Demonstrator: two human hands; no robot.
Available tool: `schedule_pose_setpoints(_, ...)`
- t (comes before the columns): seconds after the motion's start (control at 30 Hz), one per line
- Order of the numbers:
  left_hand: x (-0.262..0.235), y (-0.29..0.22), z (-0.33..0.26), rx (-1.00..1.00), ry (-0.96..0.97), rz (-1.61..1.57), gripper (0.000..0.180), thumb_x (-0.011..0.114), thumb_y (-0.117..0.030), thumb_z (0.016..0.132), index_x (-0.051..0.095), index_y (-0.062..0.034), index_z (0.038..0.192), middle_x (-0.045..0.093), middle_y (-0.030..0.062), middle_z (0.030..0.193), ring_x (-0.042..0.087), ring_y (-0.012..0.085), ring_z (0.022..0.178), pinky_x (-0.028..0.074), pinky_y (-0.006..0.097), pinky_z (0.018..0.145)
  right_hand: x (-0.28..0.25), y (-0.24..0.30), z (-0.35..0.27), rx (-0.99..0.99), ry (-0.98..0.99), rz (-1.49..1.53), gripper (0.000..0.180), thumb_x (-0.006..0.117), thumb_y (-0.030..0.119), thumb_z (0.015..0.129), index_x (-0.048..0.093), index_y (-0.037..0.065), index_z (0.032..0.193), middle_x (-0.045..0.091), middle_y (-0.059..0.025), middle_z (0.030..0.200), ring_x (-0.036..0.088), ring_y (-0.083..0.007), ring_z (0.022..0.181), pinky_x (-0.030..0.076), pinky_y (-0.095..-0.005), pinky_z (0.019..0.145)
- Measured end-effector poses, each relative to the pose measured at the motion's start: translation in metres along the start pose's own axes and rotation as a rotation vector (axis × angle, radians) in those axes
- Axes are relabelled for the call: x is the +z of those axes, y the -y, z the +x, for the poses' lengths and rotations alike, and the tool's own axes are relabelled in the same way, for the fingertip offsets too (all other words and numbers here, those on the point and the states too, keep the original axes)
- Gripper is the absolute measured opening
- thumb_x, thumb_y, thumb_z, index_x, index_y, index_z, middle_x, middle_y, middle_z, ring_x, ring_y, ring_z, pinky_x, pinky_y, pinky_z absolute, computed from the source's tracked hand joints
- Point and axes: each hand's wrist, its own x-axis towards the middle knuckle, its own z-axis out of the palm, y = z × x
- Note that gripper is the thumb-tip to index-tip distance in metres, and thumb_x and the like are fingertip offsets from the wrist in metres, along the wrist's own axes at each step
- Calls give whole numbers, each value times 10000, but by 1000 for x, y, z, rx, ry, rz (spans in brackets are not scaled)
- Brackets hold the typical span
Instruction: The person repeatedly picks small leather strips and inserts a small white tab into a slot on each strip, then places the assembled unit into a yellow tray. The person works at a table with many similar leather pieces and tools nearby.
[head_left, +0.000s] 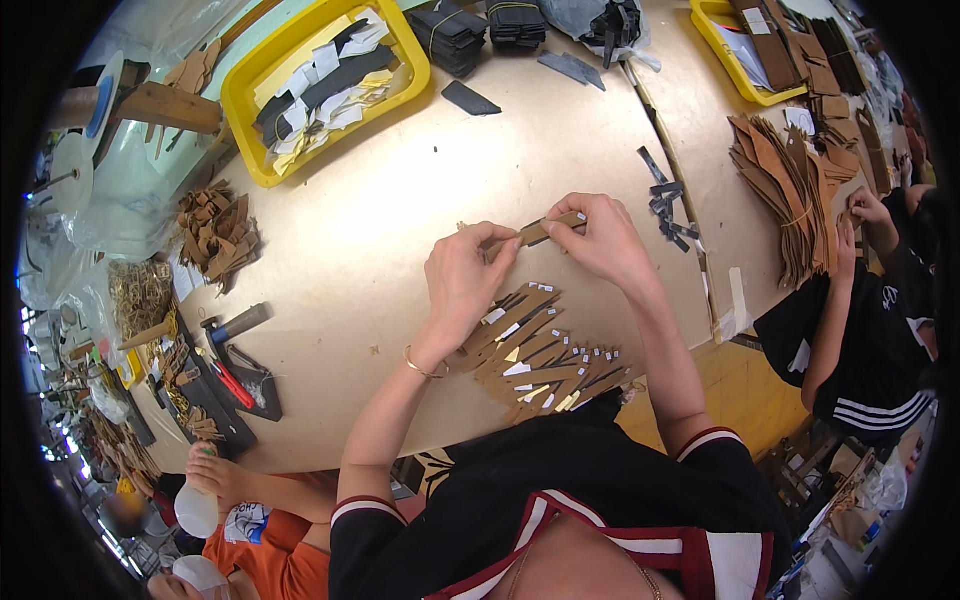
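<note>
A narrow brown leather-like strip with a dark strip along it is stretched between my two hands, above the table. My left hand pinches its left end between thumb and fingers. At the other end, my right hand is closed on the strip, thumb pressing on top; a small white tag shows beyond the fingers. Just below my hands, close to my body, lies a fanned layer of similar brown strips, with black, white and cream bits and small white tags among them.
At the far left stands a yellow tray of paper and dark pieces. Black bundles lie beyond. Left are brown scraps, a hammer and red-handled pliers. Black strips and brown stacks lie right; people work on both sides.
</note>
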Motion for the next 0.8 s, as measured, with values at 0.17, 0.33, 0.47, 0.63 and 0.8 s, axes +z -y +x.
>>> schedule_pose_setpoints(0.17,-2,-1,0,36,16,15,163,770,-220,846,785,-80,929,511,-21,530,380,52,503,321,253,482,0,1,-1,4,-6,0,221,705,173,837,730,-15,951,735,-189,850,737,-306,767,571,-385,734)
schedule_pose_setpoints(0.33,-8,-5,-1,-80,94,-73,162,767,-231,848,790,-93,931,477,-53,528,355,38,513,295,242,486,1,-1,-1,-7,-8,14,216,700,171,841,727,-14,949,731,-190,847,734,-310,770,569,-387,734)
schedule_pose_setpoints(0.47,-8,-5,0,-61,90,-51,169,758,-241,850,791,-98,935,465,-47,522,354,40,513,288,245,484,2,-4,0,-29,-3,18,209,695,155,850,715,-28,949,716,-168,808,710,-258,727,560,-362,698)
schedule_pose_setpoints(0.63,-4,-3,2,-2,53,29,176,756,-246,844,790,-96,931,512,-10,527,397,73,502,330,267,491,4,-5,1,-86,-21,2,199,691,123,863,692,-60,940,694,-131,754,660,-159,646,546,-314,628)
schedule_pose_setpoints(0.8,-3,2,1,19,78,41,177,757,-241,843,785,-94,938,604,17,593,470,92,524,394,272,522,2,-4,1,-27,10,-3,205,703,165,846,726,-8,955,727,-194,834,736,-306,781,565,-386,738)
